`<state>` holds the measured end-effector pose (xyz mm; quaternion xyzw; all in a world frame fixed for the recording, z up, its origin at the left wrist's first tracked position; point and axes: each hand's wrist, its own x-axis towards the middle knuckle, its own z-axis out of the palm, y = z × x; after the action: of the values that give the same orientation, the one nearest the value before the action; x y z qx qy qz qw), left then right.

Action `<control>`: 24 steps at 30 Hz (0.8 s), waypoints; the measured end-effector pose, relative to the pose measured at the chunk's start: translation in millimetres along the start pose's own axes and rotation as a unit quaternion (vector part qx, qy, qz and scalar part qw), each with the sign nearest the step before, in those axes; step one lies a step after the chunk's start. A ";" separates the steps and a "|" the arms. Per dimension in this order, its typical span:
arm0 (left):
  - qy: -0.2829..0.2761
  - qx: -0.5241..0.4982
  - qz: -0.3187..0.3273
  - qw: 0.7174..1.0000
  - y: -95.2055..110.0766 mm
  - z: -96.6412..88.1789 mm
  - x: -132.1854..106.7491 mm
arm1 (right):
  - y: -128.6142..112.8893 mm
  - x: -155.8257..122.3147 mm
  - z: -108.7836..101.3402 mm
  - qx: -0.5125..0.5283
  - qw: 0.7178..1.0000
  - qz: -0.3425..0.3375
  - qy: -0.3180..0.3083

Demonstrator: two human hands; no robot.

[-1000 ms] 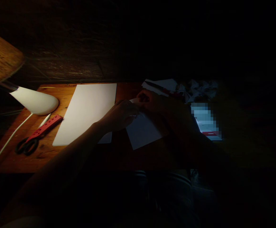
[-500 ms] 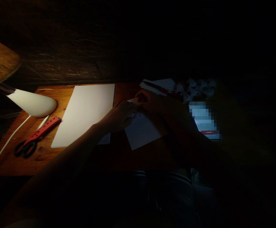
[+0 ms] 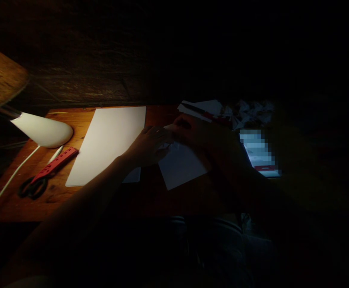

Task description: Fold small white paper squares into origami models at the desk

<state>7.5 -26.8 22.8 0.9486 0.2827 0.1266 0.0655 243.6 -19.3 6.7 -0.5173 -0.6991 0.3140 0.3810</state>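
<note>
A white sheet of paper lies at an angle on the dark middle of the wooden table. My left hand reaches over its upper left edge, fingers bent and pinching the paper. From the other side my right hand curls its fingers on the far part of the same sheet, close to the left fingertips. Between the hands a small creased part of the paper shows dimly. Shadow and the fingers hide the exact grip.
A white paper stack lies left of my hands. Scissors in a red cover and a white lamp are farther left. Behind my right hand are a dark-bladed tool, more paper and folded paper pieces. A lit phone lies right.
My hands stay at the sheet, with only small finger movements near the creased part. The whole view has shifted very slightly.
</note>
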 end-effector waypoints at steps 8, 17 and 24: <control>0.036 -0.030 -0.022 0.999 -15.8 2.3 -1.7 | -1.0 -8.5 1.3 -0.072 0.988 -0.116 -0.074; 0.040 -0.019 -0.025 0.999 -17.1 -0.6 -0.7 | 4.8 -5.3 1.9 -0.137 0.973 -0.159 -0.092; 0.038 -0.005 -0.033 0.999 -18.4 -0.3 -1.4 | 2.0 -8.7 0.3 -0.160 0.967 -0.175 -0.094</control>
<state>-3.3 -12.3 19.2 0.9328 0.3156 0.1618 0.0639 245.9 -27.2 3.0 -0.4097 -0.8522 0.1737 0.2751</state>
